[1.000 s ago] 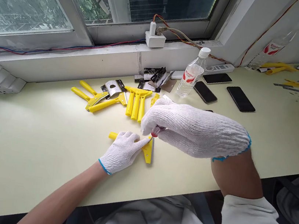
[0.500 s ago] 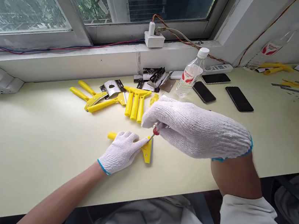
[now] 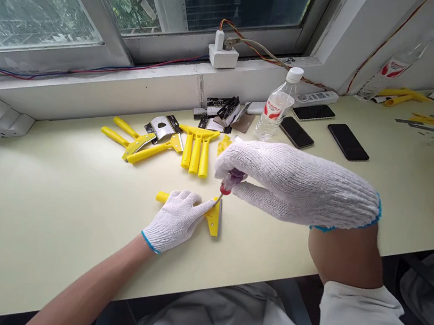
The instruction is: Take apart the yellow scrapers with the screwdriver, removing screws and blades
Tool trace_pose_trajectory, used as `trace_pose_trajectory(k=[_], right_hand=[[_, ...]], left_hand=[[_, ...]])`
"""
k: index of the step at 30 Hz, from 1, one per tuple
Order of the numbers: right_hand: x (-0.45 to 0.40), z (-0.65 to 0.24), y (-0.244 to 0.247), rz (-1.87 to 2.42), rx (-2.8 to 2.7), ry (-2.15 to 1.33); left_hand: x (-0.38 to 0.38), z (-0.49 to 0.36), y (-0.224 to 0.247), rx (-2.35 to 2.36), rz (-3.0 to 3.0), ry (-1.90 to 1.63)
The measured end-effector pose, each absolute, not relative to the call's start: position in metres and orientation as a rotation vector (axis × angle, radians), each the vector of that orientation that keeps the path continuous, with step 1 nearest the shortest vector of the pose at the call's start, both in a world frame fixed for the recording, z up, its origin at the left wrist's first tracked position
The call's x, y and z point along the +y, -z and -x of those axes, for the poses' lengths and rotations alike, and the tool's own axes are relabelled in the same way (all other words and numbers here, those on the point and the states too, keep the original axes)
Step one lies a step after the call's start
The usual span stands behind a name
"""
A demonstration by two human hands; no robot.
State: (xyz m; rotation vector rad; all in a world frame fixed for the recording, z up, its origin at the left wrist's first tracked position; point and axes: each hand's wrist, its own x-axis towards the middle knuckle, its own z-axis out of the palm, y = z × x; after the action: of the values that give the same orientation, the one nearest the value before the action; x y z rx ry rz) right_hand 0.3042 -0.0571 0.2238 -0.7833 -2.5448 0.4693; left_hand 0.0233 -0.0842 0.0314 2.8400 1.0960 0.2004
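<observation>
Near the middle of the frame, a yellow plastic scraper with a thin metal edge lies on the pale yellow-green counter. The left hand in a white knitted glove closes over its handle, thumb stretched toward the wide head. The right hand in a white knitted glove, right of centre, grips the red-and-clear handle of a slim metal screwdriver, whose shaft slants down to the head beside that thumb; whether the tip sits in a screw cannot be told.

The likeliest trouble is a slip: with the shaft leaning, the tip could ride out under pressure and jab the left thumb, since knit fabric would probably give little protection. A leaning driver could also chew up a screw's slot. If the left hand's hold slackened, turning force might twist the scraper around on the smooth counter, swinging its metal edge. Loose glove fabric could slide on the handle, costing the right hand its control.
</observation>
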Motion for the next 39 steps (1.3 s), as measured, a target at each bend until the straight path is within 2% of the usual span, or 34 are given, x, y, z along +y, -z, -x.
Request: trace_pose_trajectory(k=[6, 10, 13, 18, 21, 26, 29, 33, 36, 39], right_hand=[[-0.054, -0.314, -0.233, 0.750, -2.227, -0.671], [-0.038, -0.330, -0.232, 0.984, -1.883, -0.607], [-0.011, -0.349, -0.205, 1.266, -1.856, -0.643], [0.021, -0.369, -0.134, 1.664, -2.050, -0.719], [0.024, -0.369, -0.102, 1.789, -2.091, -0.724], [0.024, -0.361, -0.070, 2.086, -1.949, -0.769], [0.023, -0.358, -0.062, 2.163, -1.907, -0.612], [0.005, -0.351, -0.071, 1.930, -2.053, -0.334], [-0.027, -0.333, -0.078, 1.490, -2.340, -0.367], [-0.064, -0.305, -0.071, 1.164, -2.546, -0.451]], left_hand=[[-0.085, -0.023, -0.033, 1.094, -2.825, -0.226], [-0.085, -0.024, -0.034, 1.088, -2.831, -0.218], [-0.085, -0.024, -0.036, 1.087, -2.858, -0.173], [-0.082, -0.025, -0.040, 1.067, -2.886, -0.107], [-0.082, -0.027, -0.039, 1.046, -2.900, -0.058], [-0.079, -0.026, -0.039, 1.066, -2.854, -0.092], [-0.075, -0.018, -0.047, 1.131, -2.790, -0.213], [-0.070, 0.005, -0.065, 1.166, -2.499, -0.560], [-0.068, 0.020, -0.073, 1.166, -1.990, -0.838], [-0.069, 0.020, -0.074, 1.078, -1.403, -0.940]])
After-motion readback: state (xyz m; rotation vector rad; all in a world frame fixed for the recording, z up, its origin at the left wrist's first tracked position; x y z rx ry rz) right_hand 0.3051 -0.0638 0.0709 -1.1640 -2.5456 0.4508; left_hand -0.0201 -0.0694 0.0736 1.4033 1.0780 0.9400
